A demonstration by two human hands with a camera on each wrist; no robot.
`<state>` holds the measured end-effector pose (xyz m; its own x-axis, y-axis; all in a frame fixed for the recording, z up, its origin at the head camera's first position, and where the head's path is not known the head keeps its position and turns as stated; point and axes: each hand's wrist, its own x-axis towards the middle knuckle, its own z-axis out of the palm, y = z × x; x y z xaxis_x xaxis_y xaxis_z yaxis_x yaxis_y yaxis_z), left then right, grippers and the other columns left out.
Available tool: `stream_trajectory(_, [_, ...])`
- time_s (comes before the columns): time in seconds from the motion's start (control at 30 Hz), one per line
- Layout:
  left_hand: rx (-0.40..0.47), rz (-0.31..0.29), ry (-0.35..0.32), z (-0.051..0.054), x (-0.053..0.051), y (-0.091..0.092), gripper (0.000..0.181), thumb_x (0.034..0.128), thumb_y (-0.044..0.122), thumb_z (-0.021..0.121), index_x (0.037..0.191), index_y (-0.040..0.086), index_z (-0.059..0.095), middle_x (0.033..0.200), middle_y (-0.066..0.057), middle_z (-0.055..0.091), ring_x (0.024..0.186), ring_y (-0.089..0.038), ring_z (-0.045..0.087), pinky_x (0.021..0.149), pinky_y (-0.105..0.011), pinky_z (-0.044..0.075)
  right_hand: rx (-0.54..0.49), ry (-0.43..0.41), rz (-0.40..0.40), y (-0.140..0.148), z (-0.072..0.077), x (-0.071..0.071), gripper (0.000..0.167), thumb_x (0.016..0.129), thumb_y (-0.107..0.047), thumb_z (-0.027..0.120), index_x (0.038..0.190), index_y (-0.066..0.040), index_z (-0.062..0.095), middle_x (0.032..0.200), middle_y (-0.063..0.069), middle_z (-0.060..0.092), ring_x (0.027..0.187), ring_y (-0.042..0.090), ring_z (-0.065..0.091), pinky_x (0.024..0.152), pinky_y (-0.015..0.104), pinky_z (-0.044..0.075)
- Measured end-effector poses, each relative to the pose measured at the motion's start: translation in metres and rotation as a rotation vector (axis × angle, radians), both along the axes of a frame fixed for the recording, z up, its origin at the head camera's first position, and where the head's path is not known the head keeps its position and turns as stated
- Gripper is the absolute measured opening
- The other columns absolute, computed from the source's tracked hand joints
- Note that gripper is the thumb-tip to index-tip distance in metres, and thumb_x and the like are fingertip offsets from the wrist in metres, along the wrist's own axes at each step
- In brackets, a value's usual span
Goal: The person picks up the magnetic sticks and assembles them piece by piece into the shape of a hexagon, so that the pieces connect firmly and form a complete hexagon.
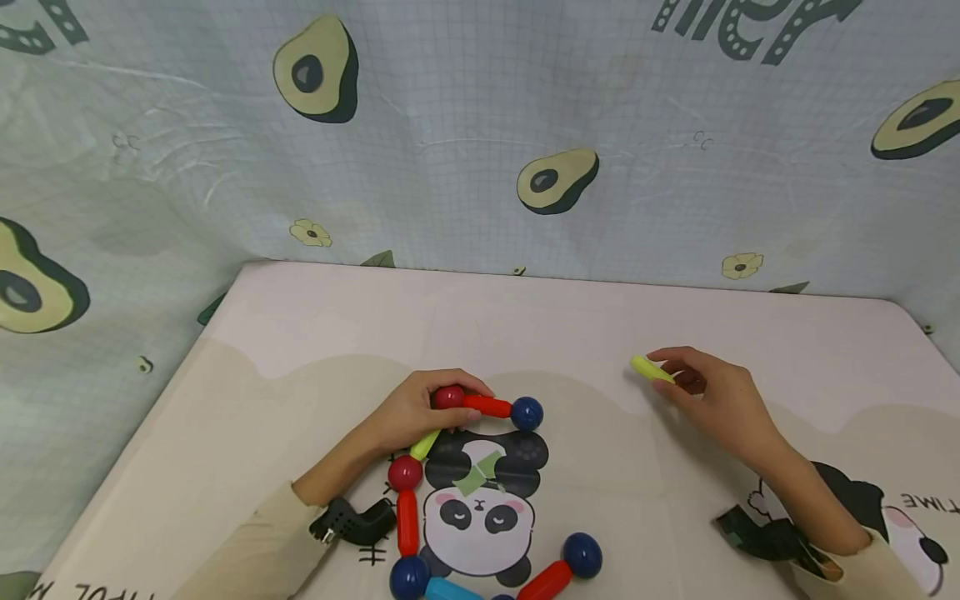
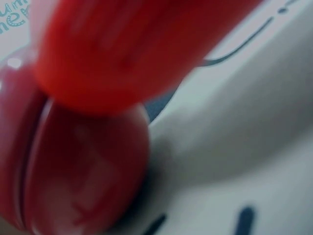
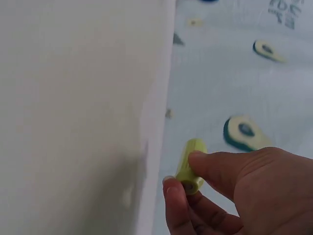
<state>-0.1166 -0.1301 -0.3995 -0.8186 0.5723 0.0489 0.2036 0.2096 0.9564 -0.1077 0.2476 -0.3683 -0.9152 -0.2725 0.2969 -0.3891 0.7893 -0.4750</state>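
My left hand [image 1: 420, 408] holds one end of a chain of toy building rods and balls in the head view, its thumb and fingers round a dark red ball [image 1: 448, 397] and the near end of a red rod [image 1: 491, 407]. A blue ball [image 1: 527, 413] sits on that rod's far end. Below the hand a yellow-green rod [image 1: 425, 444] leads to another dark red ball [image 1: 405, 472]. Off to the right, my right hand [image 1: 712, 400] pinches a loose yellow-green rod [image 3: 190, 164] between thumb and fingers, above the table. A red rod [image 2: 127, 54] and red ball [image 2: 88, 166] fill the left wrist view.
The chain continues down through a red rod [image 1: 407, 522], a blue ball [image 1: 409, 577] and a light blue rod [image 1: 452, 589]. Another red rod [image 1: 546, 581] ends in a blue ball [image 1: 582, 556]. A panda-printed cloth covers the table [image 1: 315, 317]; an avocado-print curtain [image 1: 450, 108] hangs behind.
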Motion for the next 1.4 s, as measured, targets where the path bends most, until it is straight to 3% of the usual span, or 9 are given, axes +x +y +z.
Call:
stream_trajectory(0.37, [-0.008,0.005,-0.01,-0.001,0.0,0.0,0.028,0.0873,0.015,0.07,0.115,0.017,0.067,0.106,-0.003,0.062,0.089,-0.024,0.058,0.072,-0.033,0.053,-0.093,-0.149,0.184,-0.057,0.007,0.028,0.04,0.079,-0.003,0.077,0.115,-0.014,0.064,0.087,-0.006,0.065,0.072,0.004,0.061,0.065,0.023,0.053])
stream_trajectory(0.5, [-0.009,0.003,-0.009,-0.001,-0.001,0.001,0.028,0.0875,0.015,0.069,0.115,0.017,0.067,0.106,-0.002,0.062,0.09,-0.024,0.057,0.072,-0.033,0.053,-0.094,-0.212,0.219,-0.067,0.01,0.035,0.04,0.08,-0.005,0.076,0.117,-0.015,0.063,0.083,-0.008,0.062,0.07,0.002,0.059,0.064,0.022,0.053])
stream_trajectory(0.67, [-0.005,0.001,-0.001,-0.001,-0.001,0.001,0.027,0.0877,0.015,0.069,0.115,0.017,0.067,0.106,-0.002,0.062,0.091,-0.025,0.057,0.074,-0.034,0.053,-0.106,-0.231,0.267,-0.075,0.011,0.04,0.039,0.081,-0.006,0.076,0.117,-0.014,0.062,0.082,-0.009,0.06,0.069,0.002,0.057,0.063,0.022,0.052])
stream_trajectory(1.07, [0.008,-0.004,0.0,-0.001,0.0,-0.001,0.027,0.0881,0.014,0.068,0.115,0.013,0.066,0.106,-0.005,0.063,0.093,-0.026,0.057,0.077,-0.033,0.053,-0.142,-0.336,0.293,-0.09,0.008,0.045,0.04,0.082,-0.012,0.076,0.12,-0.014,0.06,0.082,-0.01,0.06,0.069,0.004,0.057,0.064,0.022,0.052])
stream_trajectory(1.4, [0.064,-0.078,-0.011,0.002,0.0,-0.001,0.025,0.0875,0.01,0.068,0.112,0.012,0.067,0.105,-0.004,0.064,0.094,-0.026,0.057,0.078,-0.037,0.054,-0.188,-0.479,0.364,-0.092,0.01,0.049,0.073,0.082,-0.018,0.077,0.142,-0.013,0.035,0.08,-0.012,0.061,0.069,0.007,0.058,0.066,0.024,0.052])
